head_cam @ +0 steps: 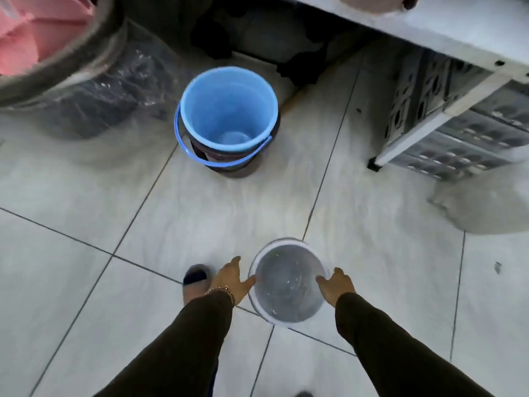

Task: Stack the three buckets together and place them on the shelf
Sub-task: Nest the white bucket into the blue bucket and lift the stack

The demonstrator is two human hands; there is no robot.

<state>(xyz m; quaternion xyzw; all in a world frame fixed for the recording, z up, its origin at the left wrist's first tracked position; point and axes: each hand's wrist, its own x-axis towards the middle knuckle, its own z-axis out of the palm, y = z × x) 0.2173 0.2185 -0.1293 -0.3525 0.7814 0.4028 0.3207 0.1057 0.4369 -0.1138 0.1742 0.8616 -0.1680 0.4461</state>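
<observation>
A small white bucket [289, 282] with a grey inside is low in the middle of the head view, above the tiled floor. My left hand [230, 279] grips its left rim and my right hand [336, 285] grips its right rim. Farther ahead on the floor stands a blue bucket [229, 110] with a blue handle, nested inside a dark bucket [237, 167] whose lower wall shows beneath it. The white shelf [429, 32] runs across the top right.
A large grey tub [57, 67] with pink things in it stands at the top left, over clear plastic wrapping. Grey perforated crates [463, 133] sit under the shelf. My slippered foot [196, 277] is left of the white bucket.
</observation>
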